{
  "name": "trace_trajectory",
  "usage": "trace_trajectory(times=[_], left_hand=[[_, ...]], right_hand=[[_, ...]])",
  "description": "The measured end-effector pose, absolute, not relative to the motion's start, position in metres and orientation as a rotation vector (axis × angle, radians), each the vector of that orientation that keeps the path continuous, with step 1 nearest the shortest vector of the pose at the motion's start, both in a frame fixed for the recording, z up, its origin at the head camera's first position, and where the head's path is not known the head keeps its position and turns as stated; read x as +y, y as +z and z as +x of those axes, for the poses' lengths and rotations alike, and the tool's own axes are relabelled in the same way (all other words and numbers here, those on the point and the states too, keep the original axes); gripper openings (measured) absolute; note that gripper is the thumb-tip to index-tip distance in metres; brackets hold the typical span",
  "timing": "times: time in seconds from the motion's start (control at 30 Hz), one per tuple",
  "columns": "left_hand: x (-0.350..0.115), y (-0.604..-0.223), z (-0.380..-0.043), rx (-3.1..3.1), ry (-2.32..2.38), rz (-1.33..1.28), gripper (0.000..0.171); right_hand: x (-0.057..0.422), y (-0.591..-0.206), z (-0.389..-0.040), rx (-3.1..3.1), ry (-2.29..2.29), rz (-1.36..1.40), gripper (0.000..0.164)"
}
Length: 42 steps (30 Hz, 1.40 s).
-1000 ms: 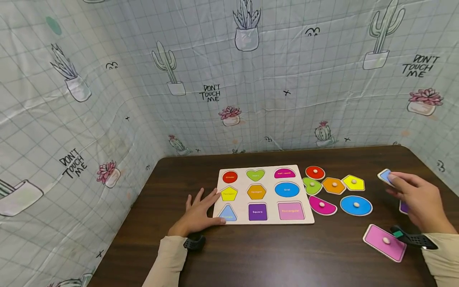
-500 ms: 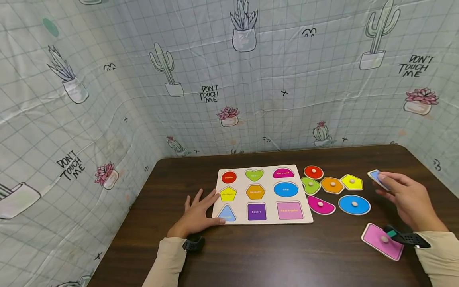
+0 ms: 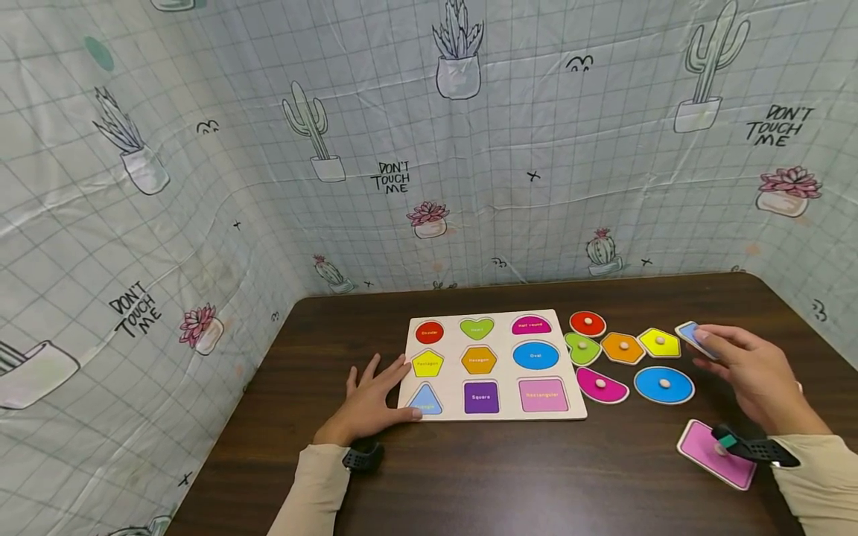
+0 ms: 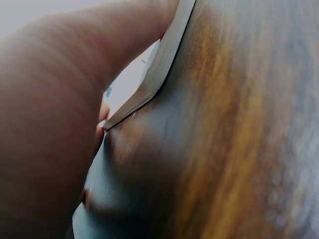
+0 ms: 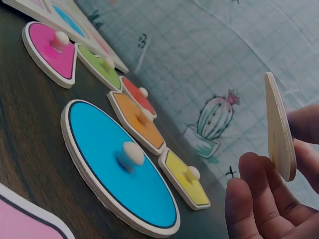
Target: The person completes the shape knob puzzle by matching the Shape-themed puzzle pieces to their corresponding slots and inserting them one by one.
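Observation:
In the head view, my right hand (image 3: 760,372) pinches a light-blue puzzle piece (image 3: 693,337) between thumb and fingers, raised above the table near the yellow pentagon piece (image 3: 660,342). The right wrist view shows this piece (image 5: 279,132) edge-on, with its bare wooden side towards the camera. My left hand (image 3: 365,402) lies spread at the left side of the white shape board (image 3: 450,376), thumb on its lower left corner beside the printed triangle. In the left wrist view, the thumb (image 4: 134,30) presses along the board's edge (image 4: 157,74).
Right of the board lie knobbed pieces: a red circle (image 3: 596,321), green heart (image 3: 575,356), orange hexagon (image 3: 613,344), magenta half round (image 3: 590,381) and blue oval (image 3: 650,394). A pink rectangle (image 3: 704,447) lies under the right wrist. A patterned cloth (image 3: 536,216) stands behind the table.
My right hand has moved left with the light-blue piece, towards the yellow pentagon. A purple piece seen earlier beside that hand is now hidden. My left hand has stayed on the board.

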<state>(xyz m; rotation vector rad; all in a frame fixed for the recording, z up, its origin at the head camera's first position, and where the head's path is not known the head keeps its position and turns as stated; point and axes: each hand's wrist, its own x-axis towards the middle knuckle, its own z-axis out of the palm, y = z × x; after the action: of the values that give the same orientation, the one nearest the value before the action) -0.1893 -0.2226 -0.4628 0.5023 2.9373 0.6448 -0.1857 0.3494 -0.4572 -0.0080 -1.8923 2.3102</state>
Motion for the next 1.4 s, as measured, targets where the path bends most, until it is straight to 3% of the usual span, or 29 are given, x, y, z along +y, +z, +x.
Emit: trace_trajectory(times=[0.43,0.73,1.07,1.4], left_hand=[[-0.223,-0.463,-0.188,2.931,0.64,0.513,0.092],[-0.223,-0.464,-0.189,2.947,0.655,0.533,0.092],[-0.22,-0.465,-0.191,2.946,0.66,0.526,0.091],[-0.222,-0.465,-0.19,2.945,0.66,0.506,0.09]], right_hand=[[0.32,-0.45,-0.191,-2.162,2.135,-0.067,0.019],[0.295,-0.44,-0.202,-2.34,1.968,-0.086,0.037],[0.273,-0.437,-0.216,-2.113,2.252,0.021,0.022],[0.249,-0.437,-0.222,-2.209,2.193,-0.023,0.022]])
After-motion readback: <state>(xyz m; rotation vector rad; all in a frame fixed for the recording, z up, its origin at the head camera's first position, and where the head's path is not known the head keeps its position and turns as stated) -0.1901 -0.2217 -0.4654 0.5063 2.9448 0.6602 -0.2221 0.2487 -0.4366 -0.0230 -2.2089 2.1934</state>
